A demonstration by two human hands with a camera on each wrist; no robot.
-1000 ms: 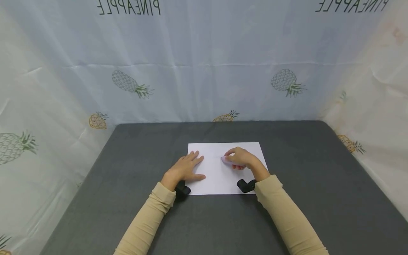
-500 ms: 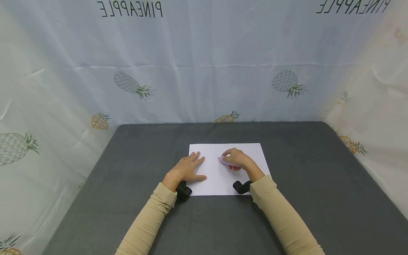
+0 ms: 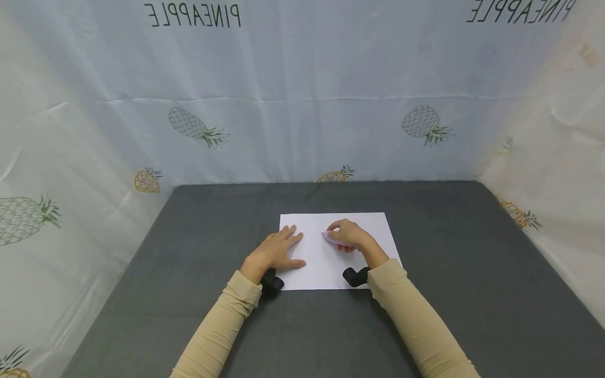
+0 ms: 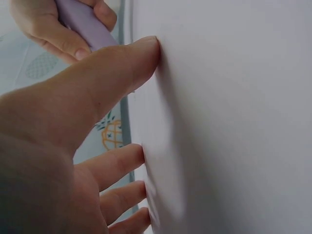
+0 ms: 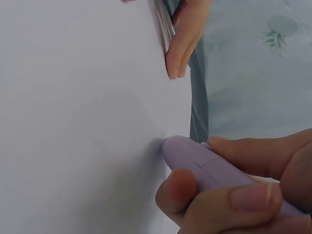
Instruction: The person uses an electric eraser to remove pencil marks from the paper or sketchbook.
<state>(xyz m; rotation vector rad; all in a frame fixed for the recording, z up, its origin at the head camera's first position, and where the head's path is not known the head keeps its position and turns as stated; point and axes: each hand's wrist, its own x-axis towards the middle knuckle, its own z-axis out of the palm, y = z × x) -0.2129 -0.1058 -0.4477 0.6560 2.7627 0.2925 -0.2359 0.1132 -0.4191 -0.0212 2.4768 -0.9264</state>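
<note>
A sheet of white paper (image 3: 314,273) lies on the dark table. My left hand (image 3: 276,251) rests on its left part with fingers spread, and the left wrist view shows the thumb and fingertips touching the paper. My right hand (image 3: 352,236) grips a slim lavender tool (image 5: 200,163) with a rounded nose and a seam across its body. In the right wrist view the nose meets the paper, and faint dotted marks run near it. One finger lies by a small pale part on the tool's far side. Its working tip is hidden against the sheet.
The dark grey table (image 3: 302,336) extends around the sheet. A pineapple-print curtain (image 3: 293,136) hangs behind the table and along both sides. Black wrist mounts (image 3: 355,276) sit beneath the wrists, over the sheet's near edge.
My right hand has slid a short way left across the paper with the lavender tool. The left hand stays in place on the sheet.
</note>
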